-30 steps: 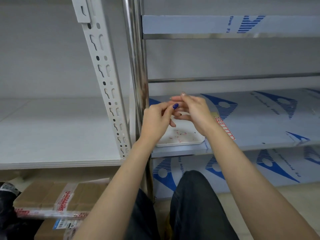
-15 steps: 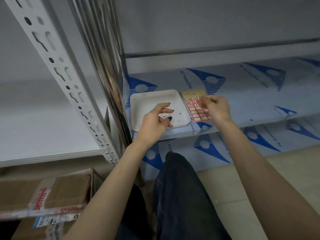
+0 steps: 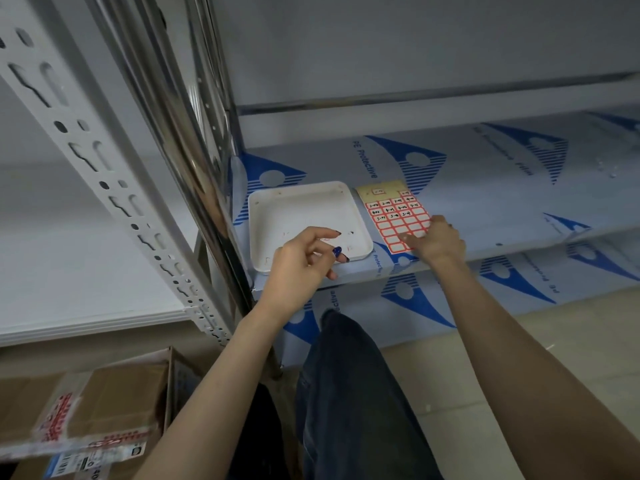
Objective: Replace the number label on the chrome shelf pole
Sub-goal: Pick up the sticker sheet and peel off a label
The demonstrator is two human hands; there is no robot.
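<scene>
Right now the label sheet [image 3: 391,213] lies on the shelf [image 3: 485,209] just right of the white tray [image 3: 277,209]. The right hand [image 3: 440,240] rests on the sheet's near corner. The left hand [image 3: 301,265], half-curled over the tray, is nearer the chrome pole [image 3: 180,133]. Whether either hand pinches anything, I cannot tell. The shelf film reads "PE Protective".

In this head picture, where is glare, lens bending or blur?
Head view: bright streaked reflections on the chrome pole; wide-angle bending curves it and slants the white slotted upright; handwriting on the label sheet is soft; the cardboard box at lower left is smeared.
</scene>
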